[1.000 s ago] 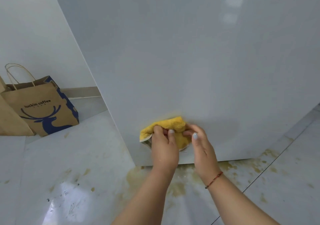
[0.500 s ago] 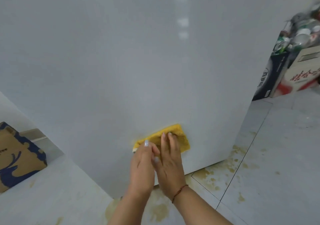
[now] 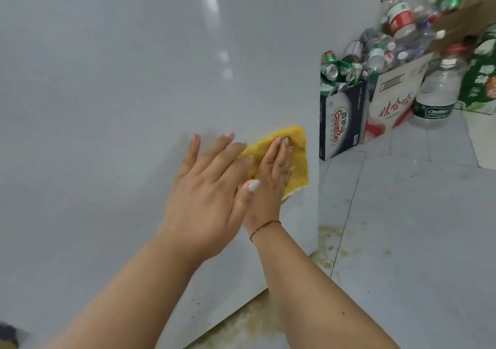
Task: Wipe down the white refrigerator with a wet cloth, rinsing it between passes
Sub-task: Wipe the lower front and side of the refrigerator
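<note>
The right hand (image 3: 273,171), fingers stretched flat and together, presses a yellow terry cloth (image 3: 294,158) against the glossy white refrigerator panel (image 3: 134,80), low down and close to the panel's right edge. The cloth lies under the palm and fingers and shows beyond them on the right side and above the fingertips; its lower corner peeks out beside the wrist. A thin red string bracelet (image 3: 264,226) circles that wrist. The left hand (image 3: 212,185) is spread open, fingers apart, gripping nothing; it sits just left of the right hand, its thumb overlapping the right hand's back. Yellowish stains mark the pale tiled floor (image 3: 402,241) by the panel's bottom corner.
</note>
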Demonstrator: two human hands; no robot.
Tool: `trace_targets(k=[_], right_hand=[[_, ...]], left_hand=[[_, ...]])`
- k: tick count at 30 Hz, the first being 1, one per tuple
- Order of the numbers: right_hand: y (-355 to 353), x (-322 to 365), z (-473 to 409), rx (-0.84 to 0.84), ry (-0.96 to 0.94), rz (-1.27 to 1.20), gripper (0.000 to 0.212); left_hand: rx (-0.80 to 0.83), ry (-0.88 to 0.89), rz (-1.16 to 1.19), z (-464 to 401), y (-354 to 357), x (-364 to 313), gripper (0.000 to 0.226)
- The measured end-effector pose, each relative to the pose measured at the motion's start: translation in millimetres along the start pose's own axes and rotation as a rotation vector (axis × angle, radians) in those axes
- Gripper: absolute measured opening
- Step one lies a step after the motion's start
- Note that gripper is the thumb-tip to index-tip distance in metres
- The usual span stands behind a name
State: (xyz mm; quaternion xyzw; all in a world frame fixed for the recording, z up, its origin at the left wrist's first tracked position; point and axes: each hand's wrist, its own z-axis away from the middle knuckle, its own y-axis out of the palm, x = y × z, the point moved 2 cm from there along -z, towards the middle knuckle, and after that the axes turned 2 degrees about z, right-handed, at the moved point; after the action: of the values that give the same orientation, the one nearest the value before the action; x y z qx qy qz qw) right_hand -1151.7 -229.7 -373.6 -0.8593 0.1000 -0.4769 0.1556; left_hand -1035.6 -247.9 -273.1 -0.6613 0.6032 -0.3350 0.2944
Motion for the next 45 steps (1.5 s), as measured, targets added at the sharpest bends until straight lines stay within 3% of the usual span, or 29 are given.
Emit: trace_targets(k=[7, 11, 13, 15, 20, 25, 28, 30, 34, 40, 42, 45], right_hand=[[-9, -55, -35, -0.164, 0.405, -0.175, 0.084], [8, -85, -1, -0.15, 0.726, -0.325, 0.089], [21, -81, 26, -0.141, 0.8, -0.391, 0.088], [37, -64, 57, -0.117, 0.772, -0.403, 0.092], [63, -12, 109, 0.022, 0.414, -0.302, 0.097], [46, -29, 63, 0.058, 0.217, -0.064, 0.089], [33, -57, 18, -0.08, 0.294, 0.012, 0.077], [23, -77, -4, -0.205, 0.373, -0.068, 0.072], [13, -116, -15, -0.252, 0.619, -0.43, 0.087], [29, -110, 12, -0.291, 0.938, -0.545, 0.101], [38, -90, 18, -0.288, 0.919, -0.482, 0.1], [56, -57, 26, -0.229, 0.669, -0.12, 0.082]], left_hand=[[0.242, 0.121, -0.447, -44, 31, 7, 0.07], [0.255, 0.145, -0.536, -45, 39, 12, 0.07], [0.251, 0.16, -0.569, -44, 39, 12, 0.07], [0.261, 0.173, -0.6, -43, 40, 12, 0.071], [0.267, 0.152, -0.547, -52, 42, 0, 0.068], [0.357, 0.288, -0.52, -80, 69, -22, 0.071], [0.424, 0.274, -0.591, -86, 81, -25, 0.076], [0.406, 0.289, -0.64, -83, 84, -21, 0.074], [0.421, 0.326, -0.639, -83, 86, -15, 0.069], [0.446, 0.342, -0.678, -82, 87, -16, 0.074], [0.441, 0.343, -0.66, -82, 88, -16, 0.074], [0.416, 0.341, -0.621, -82, 86, -18, 0.073]])
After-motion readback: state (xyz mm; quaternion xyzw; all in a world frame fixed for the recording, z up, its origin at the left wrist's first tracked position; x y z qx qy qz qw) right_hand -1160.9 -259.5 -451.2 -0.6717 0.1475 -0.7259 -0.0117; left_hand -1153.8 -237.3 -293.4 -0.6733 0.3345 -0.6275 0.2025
